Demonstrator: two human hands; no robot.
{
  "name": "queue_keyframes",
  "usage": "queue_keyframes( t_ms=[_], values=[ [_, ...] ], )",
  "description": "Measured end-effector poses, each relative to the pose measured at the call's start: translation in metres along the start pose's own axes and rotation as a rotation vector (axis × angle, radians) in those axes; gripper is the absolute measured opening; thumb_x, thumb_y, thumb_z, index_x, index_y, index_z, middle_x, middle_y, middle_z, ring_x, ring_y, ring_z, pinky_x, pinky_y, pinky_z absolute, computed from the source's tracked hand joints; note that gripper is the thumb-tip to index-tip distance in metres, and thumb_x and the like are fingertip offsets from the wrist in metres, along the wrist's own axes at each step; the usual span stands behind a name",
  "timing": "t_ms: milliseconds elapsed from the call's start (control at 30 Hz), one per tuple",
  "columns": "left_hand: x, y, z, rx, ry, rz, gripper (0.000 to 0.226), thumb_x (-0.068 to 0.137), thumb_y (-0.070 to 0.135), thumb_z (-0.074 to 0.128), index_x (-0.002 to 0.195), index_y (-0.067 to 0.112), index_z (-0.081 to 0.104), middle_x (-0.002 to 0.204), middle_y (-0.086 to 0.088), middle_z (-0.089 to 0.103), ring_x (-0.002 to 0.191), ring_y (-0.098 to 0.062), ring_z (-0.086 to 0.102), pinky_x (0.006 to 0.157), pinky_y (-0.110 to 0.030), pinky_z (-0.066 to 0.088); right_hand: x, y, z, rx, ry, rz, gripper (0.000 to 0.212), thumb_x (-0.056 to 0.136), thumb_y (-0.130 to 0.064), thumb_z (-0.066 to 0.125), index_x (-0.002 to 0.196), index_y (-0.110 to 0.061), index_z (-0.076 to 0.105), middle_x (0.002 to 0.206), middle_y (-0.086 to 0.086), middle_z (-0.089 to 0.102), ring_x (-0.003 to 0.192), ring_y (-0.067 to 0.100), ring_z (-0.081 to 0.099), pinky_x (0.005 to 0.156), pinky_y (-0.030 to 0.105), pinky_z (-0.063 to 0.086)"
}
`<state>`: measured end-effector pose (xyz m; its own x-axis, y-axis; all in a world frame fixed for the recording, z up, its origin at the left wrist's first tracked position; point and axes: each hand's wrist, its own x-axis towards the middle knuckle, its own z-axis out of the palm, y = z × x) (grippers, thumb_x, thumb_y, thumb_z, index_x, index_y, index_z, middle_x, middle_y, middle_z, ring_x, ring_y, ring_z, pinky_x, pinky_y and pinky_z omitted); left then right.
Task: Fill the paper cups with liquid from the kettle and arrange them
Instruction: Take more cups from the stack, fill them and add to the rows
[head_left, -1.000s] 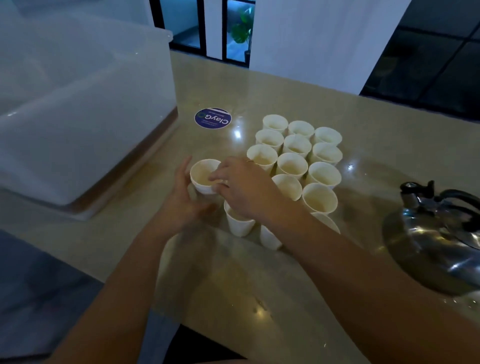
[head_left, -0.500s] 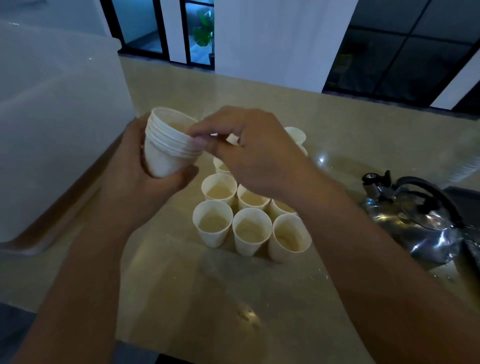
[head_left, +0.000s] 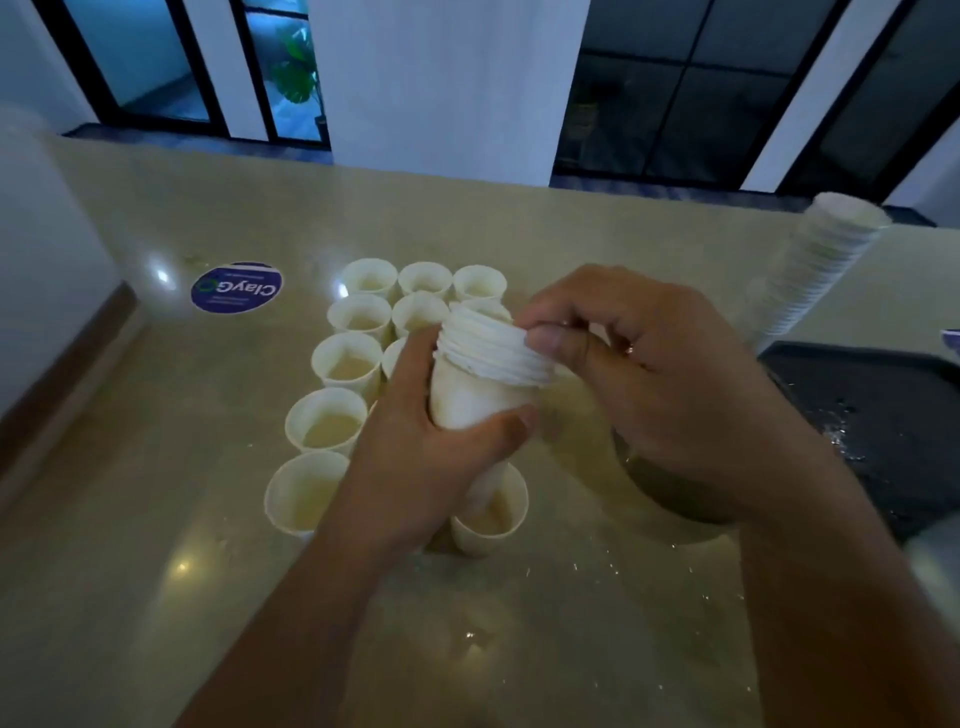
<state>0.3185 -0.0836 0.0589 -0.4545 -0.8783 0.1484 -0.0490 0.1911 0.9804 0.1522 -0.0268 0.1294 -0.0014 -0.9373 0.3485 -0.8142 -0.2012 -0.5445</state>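
Note:
My left hand (head_left: 415, 457) grips a short stack of nested white paper cups (head_left: 478, 379) held above the counter. My right hand (head_left: 649, 374) pinches the rim of the top cup in that stack with thumb and fingers. Below and behind the hands, several filled paper cups (head_left: 324, 423) stand in rows on the beige counter (head_left: 156, 597), holding pale liquid. One filled cup (head_left: 491, 519) sits just under my left hand. The kettle is hidden behind my right hand and arm.
A tall stack of paper cups (head_left: 815, 270) leans at the right, beside a dark tray (head_left: 883, 415). A round blue sticker (head_left: 236, 287) lies on the counter left of the cups. A large translucent bin (head_left: 47, 291) stands at the far left.
The stack went from the counter up into my left hand, then lower and toward the centre over the rows. My right hand stays pinched on its top rim. The camera view shifted left.

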Motion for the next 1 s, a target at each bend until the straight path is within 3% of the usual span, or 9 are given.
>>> queue_keyframes(
  t_ms=[167, 400, 600, 700, 833, 1000],
  values=[
    [0.000, -0.013, 0.036, -0.021, -0.054, -0.091, 0.051, 0.070, 0.026, 0.084, 0.109, 0.042, 0.056, 0.095, 0.018, 0.068, 0.081, -0.001, 0.067, 0.060, -0.014, 0.051, -0.018, 0.025, -0.011, 0.041, -0.060, 0.139, 0.014, 0.094, -0.030, 0.056, 0.097, -0.037, 0.068, 0.097, -0.017, 0.064, 0.096, 0.004, 0.059, 0.080, 0.017, 0.044],
    [0.012, -0.011, 0.037, 0.110, -0.079, -0.050, 0.064, 0.069, 0.039, 0.083, 0.122, 0.048, 0.049, 0.105, 0.019, 0.066, 0.090, -0.001, 0.066, 0.073, -0.029, 0.058, -0.023, 0.041, -0.013, 0.074, 0.024, 0.132, 0.019, 0.097, -0.018, 0.061, 0.093, -0.037, 0.067, 0.093, -0.016, 0.062, 0.092, 0.001, 0.058, 0.077, 0.007, 0.040],
    [0.013, -0.010, 0.037, 0.088, -0.108, -0.066, 0.058, 0.074, 0.030, 0.083, 0.120, 0.047, 0.052, 0.104, 0.020, 0.067, 0.089, 0.000, 0.066, 0.068, -0.022, 0.057, -0.021, 0.042, -0.006, 0.125, 0.084, 0.107, 0.023, 0.097, -0.016, 0.062, 0.090, -0.038, 0.064, 0.088, -0.021, 0.065, 0.085, -0.004, 0.059, 0.072, 0.005, 0.039],
    [0.015, -0.010, 0.035, 0.130, -0.074, -0.050, 0.062, 0.071, 0.037, 0.082, 0.123, 0.049, 0.049, 0.105, 0.023, 0.065, 0.090, 0.002, 0.064, 0.066, -0.021, 0.055, -0.018, 0.044, -0.003, 0.112, 0.091, 0.109, 0.025, 0.098, -0.013, 0.060, 0.091, -0.036, 0.064, 0.090, -0.024, 0.064, 0.081, -0.008, 0.058, 0.068, 0.004, 0.039],
    [0.018, -0.015, 0.031, 0.176, -0.066, -0.047, 0.067, 0.067, 0.048, 0.081, 0.123, 0.051, 0.044, 0.106, 0.026, 0.062, 0.090, 0.005, 0.062, 0.067, -0.017, 0.051, -0.012, 0.052, -0.005, 0.148, 0.216, 0.091, 0.022, 0.100, -0.015, 0.055, 0.093, -0.035, 0.060, 0.081, -0.030, 0.061, 0.076, -0.006, 0.057, 0.066, 0.004, 0.039],
    [0.017, -0.016, 0.032, 0.112, -0.054, -0.069, 0.065, 0.071, 0.036, 0.084, 0.121, 0.051, 0.044, 0.106, 0.030, 0.061, 0.094, 0.006, 0.061, 0.066, -0.014, 0.052, -0.001, 0.060, -0.028, 0.101, 0.421, 0.146, 0.028, 0.100, -0.014, 0.055, 0.092, -0.040, 0.060, 0.078, -0.009, 0.065, 0.072, 0.003, 0.059, 0.063, 0.008, 0.043]
  ],
)
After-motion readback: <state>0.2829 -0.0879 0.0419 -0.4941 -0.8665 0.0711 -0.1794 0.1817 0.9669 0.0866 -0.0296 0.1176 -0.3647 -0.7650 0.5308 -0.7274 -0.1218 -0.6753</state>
